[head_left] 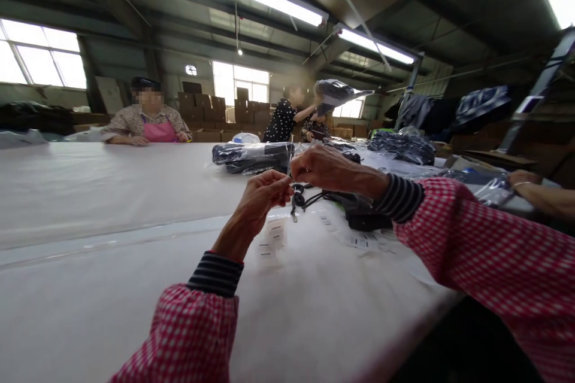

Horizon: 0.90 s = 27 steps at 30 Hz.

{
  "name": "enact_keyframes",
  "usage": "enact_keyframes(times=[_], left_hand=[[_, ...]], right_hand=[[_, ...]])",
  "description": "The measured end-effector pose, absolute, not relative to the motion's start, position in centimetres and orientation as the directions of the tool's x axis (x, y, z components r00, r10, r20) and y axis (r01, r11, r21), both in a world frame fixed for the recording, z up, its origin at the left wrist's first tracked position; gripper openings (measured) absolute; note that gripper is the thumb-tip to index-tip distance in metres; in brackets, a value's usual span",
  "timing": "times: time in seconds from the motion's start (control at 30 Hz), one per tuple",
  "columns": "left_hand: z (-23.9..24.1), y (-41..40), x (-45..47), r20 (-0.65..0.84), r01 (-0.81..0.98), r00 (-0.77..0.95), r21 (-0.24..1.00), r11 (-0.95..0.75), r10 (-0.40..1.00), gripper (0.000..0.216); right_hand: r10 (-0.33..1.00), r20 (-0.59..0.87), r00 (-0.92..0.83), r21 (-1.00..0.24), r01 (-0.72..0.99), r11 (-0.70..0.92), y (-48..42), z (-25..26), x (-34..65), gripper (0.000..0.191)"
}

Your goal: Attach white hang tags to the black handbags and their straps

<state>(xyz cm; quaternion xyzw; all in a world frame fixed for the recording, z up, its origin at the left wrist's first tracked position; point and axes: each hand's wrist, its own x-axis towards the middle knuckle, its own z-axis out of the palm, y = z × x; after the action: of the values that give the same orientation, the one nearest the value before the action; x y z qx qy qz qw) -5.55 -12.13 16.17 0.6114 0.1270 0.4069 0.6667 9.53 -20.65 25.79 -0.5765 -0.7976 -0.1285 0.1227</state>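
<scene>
Closest to me are the pink checked sleeves (193,335), reaching out over the white tabletop (90,203). Past them the left hand (260,200) and the right hand (323,169) meet fingertip to fingertip. Both are closed in a fine pinch at the top of a black cord (297,198), though what sits right between the fingertips is too small for me to make out. The cord is held just above the tabletop, which I judge lets its loops hang free and untangled. Directly below lie printed paper labels (272,239), close under the hands, where I reckon they are easy to reach. Beneath the right wrist a dark bundle (363,215) lies in clear film, and the cord seems to run back to it. Farther on, a clear bag (254,157) holds a dark rolled item, lying flat. To the right is a heap of bagged dark goods (399,146), and a neighbour's hand (523,178) rests at the edge. Across the tabletop a seated person (148,125) leans on both forearms. A standing person (283,119) holds up a filled plastic bag (336,93), with cardboard boxes (202,102) stacked behind.
</scene>
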Motion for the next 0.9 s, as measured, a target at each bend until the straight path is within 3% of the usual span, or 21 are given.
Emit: enact_keyframes(times=[0.27, 0.37, 0.47, 0.53, 0.63, 0.73, 0.9], left_hand=[[16.6, -12.0, -6.2, 0.307, -0.307, 0.703, 0.945, -0.116, 0.641, 0.025], [16.8, -11.8, -6.6, 0.280, -0.211, 0.727, 0.960, -0.184, 0.628, 0.024], [17.5, -11.7, -7.1, 0.280, -0.144, 0.700, 0.956, -0.255, 0.657, 0.023], [18.1, -11.6, -7.6, 0.318, -0.134, 0.636, 0.943, -0.306, 0.704, 0.023], [18.9, -11.2, -8.2, 0.365, -0.120, 0.518, 0.927, -0.356, 0.774, 0.024], [19.1, -10.9, -8.5, 0.373, -0.108, 0.407, 0.926, -0.362, 0.834, 0.025], [18.9, -10.8, -8.3, 0.370, -0.123, 0.324, 0.929, -0.350, 0.871, 0.023]], right_hand=[[0.865, 0.394, -0.312, -0.201, 0.889, 0.412, -19.7, 24.8, 11.4, 0.011], [0.856, 0.396, -0.332, -0.357, 0.803, 0.477, -19.1, 23.9, 12.8, 0.011], [0.919, 0.313, -0.239, -0.454, 0.812, 0.366, -18.7, 21.6, 15.3, 0.022], [0.978, 0.184, -0.101, -0.381, 0.910, 0.165, -19.0, 19.2, 17.1, 0.025], [0.999, 0.008, 0.051, -0.164, 0.985, -0.049, -20.0, 15.0, 19.2, 0.019], [0.993, -0.077, 0.088, -0.025, 0.996, -0.090, -21.1, 11.4, 19.9, 0.018], [0.990, -0.124, 0.074, 0.093, 0.994, -0.062, -21.1, 8.5, 20.0, 0.025]])
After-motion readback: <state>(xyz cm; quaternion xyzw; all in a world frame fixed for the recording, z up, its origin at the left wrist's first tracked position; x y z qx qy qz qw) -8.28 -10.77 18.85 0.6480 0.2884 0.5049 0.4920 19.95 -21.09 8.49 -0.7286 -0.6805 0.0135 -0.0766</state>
